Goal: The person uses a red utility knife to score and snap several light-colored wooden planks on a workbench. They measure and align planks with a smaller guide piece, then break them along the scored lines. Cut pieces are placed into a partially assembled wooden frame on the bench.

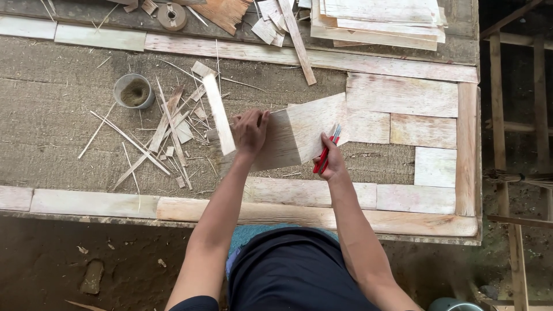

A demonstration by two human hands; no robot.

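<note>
Item: veneer sheet point(294, 135), pale thin wood, roughly rectangular, lying tilted near the middle of the desk point(57, 115). I am pressing my left hand point(249, 131) flat on its left part, fingers curled down over the far edge. My right hand point(331, 161) is resting against the sheet's near right corner while pinching a red-handled cutter point(325, 152) between thumb and fingers, the blade pointing away from me.

Handling, as I am judging it: light, thin, flexing readily, brittle along the grain and likely to split or splinter at the edges. I am rating the best hold as flat palm pressure on the face, or a light pinch along an edge parallel to the grain, never at a corner.

Surroundings: a narrow wood strip point(219, 115) is lying just left of my left hand, partly over the sheet. Left of that, a scatter of slivers and offcuts point(167, 135). Farther left, a small round tin point(134, 91) holding brownish powder. To the right, pale veneer pieces point(403, 95) are lying fitted edge to edge inside a wooden border. At the far edge, a stack of veneer sheets point(380, 20). The desk surface is showing rough, fibrous and grey-brown.
</note>
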